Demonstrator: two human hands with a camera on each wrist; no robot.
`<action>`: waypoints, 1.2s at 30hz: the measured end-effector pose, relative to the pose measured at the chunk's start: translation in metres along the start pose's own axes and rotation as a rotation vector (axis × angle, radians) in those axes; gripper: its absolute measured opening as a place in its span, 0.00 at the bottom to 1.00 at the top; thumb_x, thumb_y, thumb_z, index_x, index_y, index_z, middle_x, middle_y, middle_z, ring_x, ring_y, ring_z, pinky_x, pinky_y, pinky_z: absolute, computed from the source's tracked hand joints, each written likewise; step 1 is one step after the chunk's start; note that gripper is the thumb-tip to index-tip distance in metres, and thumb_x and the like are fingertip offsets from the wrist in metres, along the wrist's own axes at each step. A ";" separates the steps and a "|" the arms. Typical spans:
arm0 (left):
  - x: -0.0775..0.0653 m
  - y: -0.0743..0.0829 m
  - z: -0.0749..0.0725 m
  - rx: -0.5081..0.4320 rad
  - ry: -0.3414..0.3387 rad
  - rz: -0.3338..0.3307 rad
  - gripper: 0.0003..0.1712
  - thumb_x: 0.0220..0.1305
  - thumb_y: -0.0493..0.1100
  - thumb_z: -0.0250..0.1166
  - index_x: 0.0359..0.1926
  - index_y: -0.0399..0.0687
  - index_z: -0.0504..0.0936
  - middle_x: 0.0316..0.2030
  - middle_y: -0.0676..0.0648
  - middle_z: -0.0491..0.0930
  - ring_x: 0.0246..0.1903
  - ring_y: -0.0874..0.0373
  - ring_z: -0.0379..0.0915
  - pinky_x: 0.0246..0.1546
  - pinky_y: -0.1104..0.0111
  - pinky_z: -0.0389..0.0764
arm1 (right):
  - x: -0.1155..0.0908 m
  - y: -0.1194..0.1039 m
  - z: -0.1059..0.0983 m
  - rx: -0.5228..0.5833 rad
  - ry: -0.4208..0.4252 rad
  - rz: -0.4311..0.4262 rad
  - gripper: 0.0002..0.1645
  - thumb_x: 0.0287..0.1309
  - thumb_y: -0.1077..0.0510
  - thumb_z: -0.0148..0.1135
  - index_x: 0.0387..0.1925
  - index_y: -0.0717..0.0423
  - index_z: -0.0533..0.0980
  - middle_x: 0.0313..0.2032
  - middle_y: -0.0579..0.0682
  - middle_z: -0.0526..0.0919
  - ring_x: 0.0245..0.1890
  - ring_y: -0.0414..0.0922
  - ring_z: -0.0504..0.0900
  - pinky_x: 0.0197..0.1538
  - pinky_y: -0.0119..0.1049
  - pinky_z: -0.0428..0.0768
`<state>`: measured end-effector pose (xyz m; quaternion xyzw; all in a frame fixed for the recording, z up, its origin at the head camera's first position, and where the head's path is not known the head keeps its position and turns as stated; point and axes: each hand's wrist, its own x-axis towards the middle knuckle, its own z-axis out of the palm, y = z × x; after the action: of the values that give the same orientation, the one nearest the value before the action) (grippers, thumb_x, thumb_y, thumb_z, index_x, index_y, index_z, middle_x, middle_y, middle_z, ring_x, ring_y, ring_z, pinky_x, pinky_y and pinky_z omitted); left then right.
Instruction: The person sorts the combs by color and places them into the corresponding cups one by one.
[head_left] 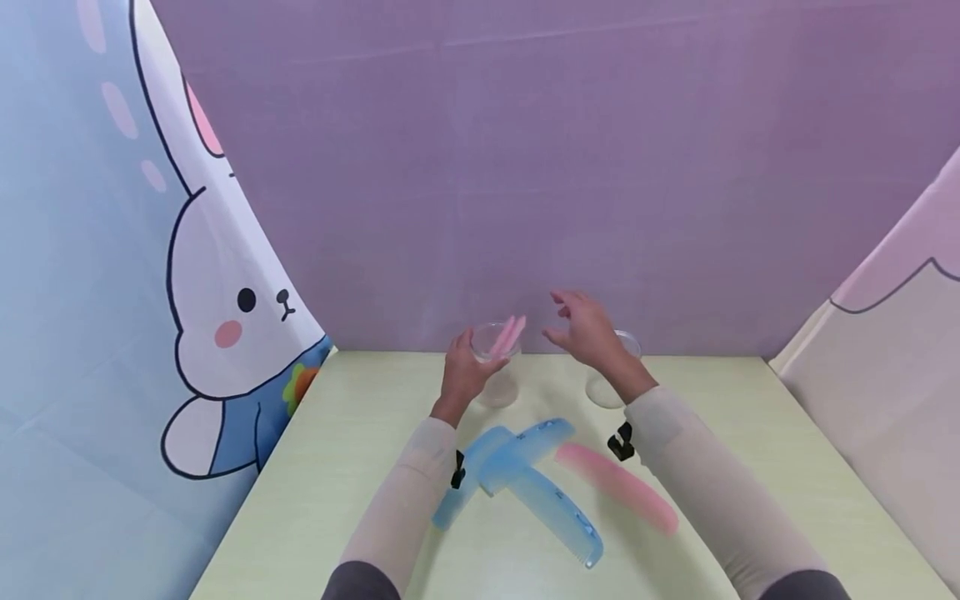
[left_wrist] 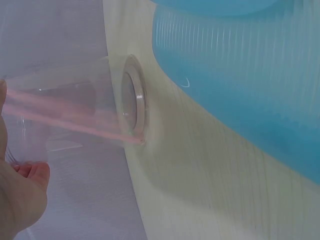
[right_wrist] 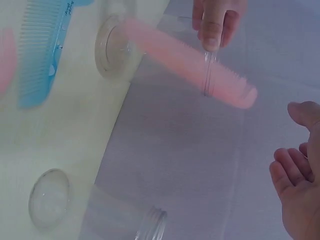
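My left hand (head_left: 462, 373) grips the upper rim of a clear plastic cup (head_left: 498, 392) that stands on the table. Pink combs (head_left: 507, 337), seemingly two, lean inside it with their ends above the rim. In the right wrist view, a pink comb (right_wrist: 190, 60) shows its teeth through the clear wall. My right hand (head_left: 591, 335) hovers to the right of that cup, fingers loosely bent and holding nothing. Behind its wrist stands a second clear cup (head_left: 603, 392), partly covered by the arm.
Nearer on the pale table (head_left: 300, 533) lie several blue combs (head_left: 558, 512), crossing one another. One pink comb (head_left: 622, 490) lies to their right, near the right forearm. A purple cloth (head_left: 480, 167) hangs behind the cups.
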<state>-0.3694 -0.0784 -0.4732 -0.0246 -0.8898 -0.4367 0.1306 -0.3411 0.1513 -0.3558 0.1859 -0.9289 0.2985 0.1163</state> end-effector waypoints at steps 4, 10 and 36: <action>0.000 0.002 -0.002 0.012 0.007 0.012 0.55 0.55 0.58 0.77 0.76 0.40 0.62 0.69 0.36 0.70 0.68 0.41 0.69 0.67 0.50 0.74 | -0.004 0.007 -0.001 -0.001 -0.006 -0.013 0.39 0.63 0.55 0.70 0.71 0.62 0.67 0.63 0.62 0.76 0.60 0.58 0.80 0.59 0.54 0.81; 0.001 0.003 -0.004 0.017 0.002 0.019 0.55 0.56 0.59 0.77 0.76 0.40 0.62 0.70 0.36 0.69 0.69 0.41 0.68 0.68 0.50 0.73 | -0.015 0.020 -0.001 -0.022 -0.022 -0.015 0.36 0.64 0.55 0.67 0.69 0.65 0.69 0.62 0.63 0.76 0.58 0.59 0.80 0.58 0.54 0.82; 0.000 0.004 -0.007 0.015 -0.002 0.003 0.55 0.55 0.59 0.77 0.76 0.40 0.62 0.70 0.37 0.69 0.69 0.41 0.68 0.68 0.50 0.73 | -0.070 0.064 0.006 -0.079 -0.053 -0.071 0.30 0.58 0.59 0.72 0.59 0.71 0.76 0.47 0.64 0.84 0.44 0.58 0.86 0.48 0.52 0.85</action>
<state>-0.3675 -0.0817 -0.4663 -0.0253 -0.8930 -0.4299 0.1305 -0.3048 0.2152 -0.4159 0.2217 -0.9355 0.2525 0.1095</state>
